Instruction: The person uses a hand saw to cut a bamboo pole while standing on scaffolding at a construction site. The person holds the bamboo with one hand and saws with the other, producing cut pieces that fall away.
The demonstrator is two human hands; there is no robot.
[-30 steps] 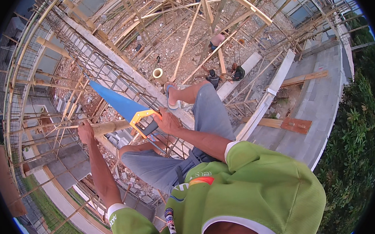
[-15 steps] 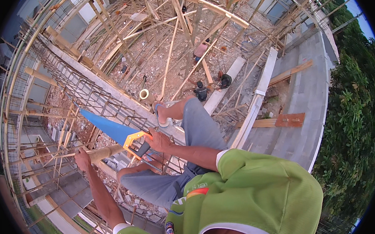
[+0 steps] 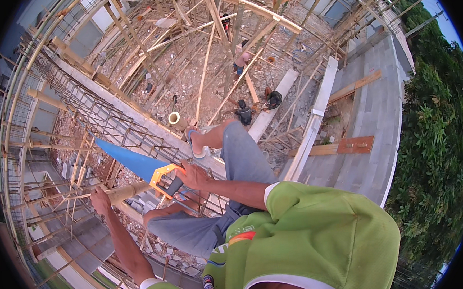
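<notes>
My right hand [image 3: 195, 176] is closed around the orange and black handle of a hand saw. The saw's blue blade [image 3: 129, 158] points up and to the left. Just below the handle, a thick bamboo pole [image 3: 126, 193] runs leftward; whether the teeth touch it I cannot tell. My left hand [image 3: 100, 200] has its fingers wrapped round the pole near its left part. My bent legs in grey shorts [image 3: 248, 154] straddle a concrete beam with steel rebar [image 3: 151, 139], and one sandalled foot rests on it.
Far below lies rubble-strewn ground [image 3: 185, 86] with timber props and several people. One co-worker [image 3: 241, 59] stands in a pink top. A bamboo scaffold [image 3: 9, 105] rises at left, a grey block wall [image 3: 370, 109] at right. An upright pale pipe [image 3: 174, 118] stands beyond my foot.
The view has shifted slightly. Both my hands keep their grips, and the saw stays at nearly the same angle. Below, the co-worker in pink has changed posture.
</notes>
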